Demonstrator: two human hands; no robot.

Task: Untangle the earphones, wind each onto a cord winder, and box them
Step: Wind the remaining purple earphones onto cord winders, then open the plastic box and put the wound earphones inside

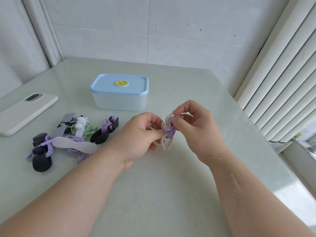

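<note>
Winding above the table (171,185), closed box (119,100) behind | your left hand (138,135) pinches the white winder (169,145), your right hand (193,127) curls, pressing the purple cord (169,131) coils onto it | cord looks light, limp, springy: grip the coils, not the loose ends

Both arms were bare from the hands pretty much all the way back to the bottom edge of the shot; the left hand (136,134) and right hand (193,127) had short, rounded nails; the right forearm (248,202) had a long, kinda ridged scar (234,183) running lengthwise down it; a thinner, fainter line sat near that wrist; the left forearm (77,194) looked smooth.
</note>
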